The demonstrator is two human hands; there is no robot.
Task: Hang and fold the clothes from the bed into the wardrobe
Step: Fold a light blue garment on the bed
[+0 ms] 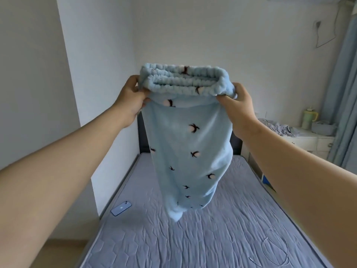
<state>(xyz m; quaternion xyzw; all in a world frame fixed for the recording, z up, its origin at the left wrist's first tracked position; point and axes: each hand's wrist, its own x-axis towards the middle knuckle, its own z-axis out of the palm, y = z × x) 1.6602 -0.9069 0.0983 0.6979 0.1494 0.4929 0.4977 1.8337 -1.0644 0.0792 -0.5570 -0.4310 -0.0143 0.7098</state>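
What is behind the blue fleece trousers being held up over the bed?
A dark headboard shows at both edges of the trousers, with white wall above. Its middle and the far end of the mattress are covered.

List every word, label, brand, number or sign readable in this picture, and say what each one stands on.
No word or number can be read anywhere.
phone on the bed: a small pale logo on its back, no letters.
fleece trousers: printed motifs only, no text.
cup on the nightstand: no label can be made out.
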